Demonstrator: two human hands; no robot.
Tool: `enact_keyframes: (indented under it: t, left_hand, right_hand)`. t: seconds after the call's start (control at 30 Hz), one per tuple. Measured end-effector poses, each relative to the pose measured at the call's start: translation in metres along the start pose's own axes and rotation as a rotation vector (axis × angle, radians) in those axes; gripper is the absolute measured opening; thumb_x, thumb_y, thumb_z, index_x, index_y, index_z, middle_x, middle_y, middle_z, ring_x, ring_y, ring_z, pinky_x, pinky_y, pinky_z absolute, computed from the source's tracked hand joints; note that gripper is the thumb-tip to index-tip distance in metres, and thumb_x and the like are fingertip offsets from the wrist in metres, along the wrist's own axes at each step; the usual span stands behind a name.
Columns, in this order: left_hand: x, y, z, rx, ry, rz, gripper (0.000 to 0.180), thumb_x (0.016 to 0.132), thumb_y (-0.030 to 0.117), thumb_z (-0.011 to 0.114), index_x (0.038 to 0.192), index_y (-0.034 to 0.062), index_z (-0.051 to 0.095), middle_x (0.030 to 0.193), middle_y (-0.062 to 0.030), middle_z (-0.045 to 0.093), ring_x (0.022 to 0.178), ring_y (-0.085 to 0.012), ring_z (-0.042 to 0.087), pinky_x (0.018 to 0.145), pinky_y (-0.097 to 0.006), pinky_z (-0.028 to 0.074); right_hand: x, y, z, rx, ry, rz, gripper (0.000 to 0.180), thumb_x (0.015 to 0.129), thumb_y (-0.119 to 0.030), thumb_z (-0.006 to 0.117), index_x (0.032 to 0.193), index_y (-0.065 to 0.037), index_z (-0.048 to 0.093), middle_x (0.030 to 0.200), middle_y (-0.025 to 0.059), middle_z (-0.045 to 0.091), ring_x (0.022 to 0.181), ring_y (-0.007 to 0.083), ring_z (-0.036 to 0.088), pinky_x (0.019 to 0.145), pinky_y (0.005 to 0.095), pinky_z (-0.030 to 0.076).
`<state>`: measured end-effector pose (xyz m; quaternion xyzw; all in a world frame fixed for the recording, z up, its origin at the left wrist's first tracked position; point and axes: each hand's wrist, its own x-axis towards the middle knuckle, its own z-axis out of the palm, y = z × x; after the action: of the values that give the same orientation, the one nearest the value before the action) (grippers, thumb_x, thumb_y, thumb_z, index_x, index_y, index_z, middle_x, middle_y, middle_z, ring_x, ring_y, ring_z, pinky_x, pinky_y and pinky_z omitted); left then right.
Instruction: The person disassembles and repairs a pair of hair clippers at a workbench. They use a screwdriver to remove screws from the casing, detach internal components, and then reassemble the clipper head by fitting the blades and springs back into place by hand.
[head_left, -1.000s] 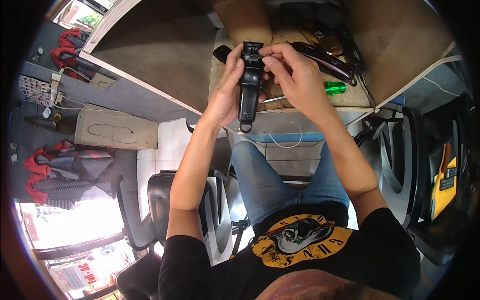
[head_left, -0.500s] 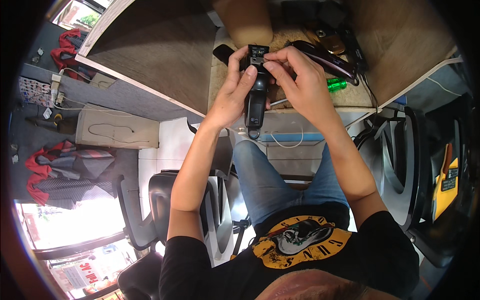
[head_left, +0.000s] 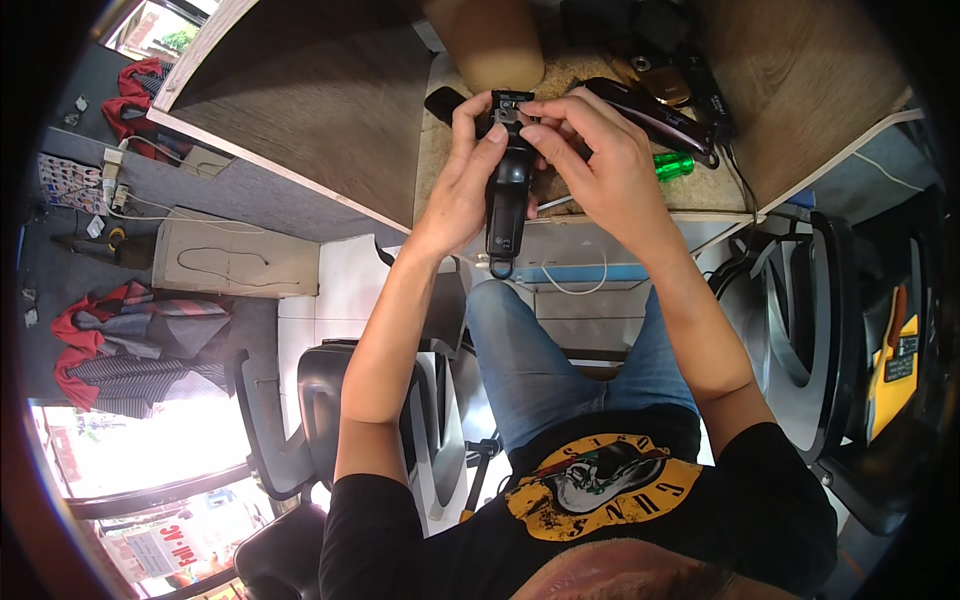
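Note:
My left hand [head_left: 462,192] is wrapped round a black hair clipper [head_left: 510,205], which stands with its blade head toward the far side and its hanging loop toward me. My left thumb presses beside the exposed metal at the head. At that head, the thumb and forefinger of my right hand [head_left: 608,160] are pinched close together over the metal blade part [head_left: 510,116]. Whatever may be between those fingertips is too small to make out. A screwdriver with a green clear handle [head_left: 673,166] lies partly under my right hand, its shaft showing by the shelf edge.
A dark purple clipper [head_left: 650,122] lies on the worn shelf [head_left: 434,150] behind my right hand. A black object [head_left: 444,102] sticks out left of my fingers. Wooden side panels [head_left: 320,110] flank the shelf. Black chairs [head_left: 775,310] stand on both sides of my legs.
The clipper has shifted very slightly to the left and its head has tilted a little. My right fingertips have moved slightly left along the blade head.

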<state>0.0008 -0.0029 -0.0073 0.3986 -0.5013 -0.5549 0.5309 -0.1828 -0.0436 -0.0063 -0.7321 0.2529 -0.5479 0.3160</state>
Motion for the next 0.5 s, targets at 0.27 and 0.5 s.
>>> enact_keyframes:
  t: [0.27,0.5]
  left_hand:
    - [-0.0048,0.0046,-0.0024,0.066,-0.065,-0.015,0.055,0.119,0.034,0.042,0.167,0.016,0.024,0.137,-0.0142,0.057,0.087,-0.0207,0.07,0.065,-0.037,0.064]
    - [-0.0067,0.0041,-0.0001,0.141,-0.051,-0.003,0.056,0.119,0.036,0.041,0.168,0.0136,0.023,0.134,-0.0139,0.059,0.08,-0.0181,0.071,0.064,-0.032,0.064]
  right_hand:
    - [0.0004,0.0062,0.003,-0.004,0.055,-0.043,0.017,0.098,-0.008,0.078,0.113,0.0,0.074,0.098,0.0089,0.066,0.077,0.0211,0.069,0.069,0.0353,0.055]
    - [-0.0004,0.0025,0.0005,-0.029,0.03,-0.009,0.018,0.097,-0.009,0.079,0.112,0.0,0.075,0.102,0.0073,0.066,0.076,0.0176,0.068,0.067,0.0326,0.055]
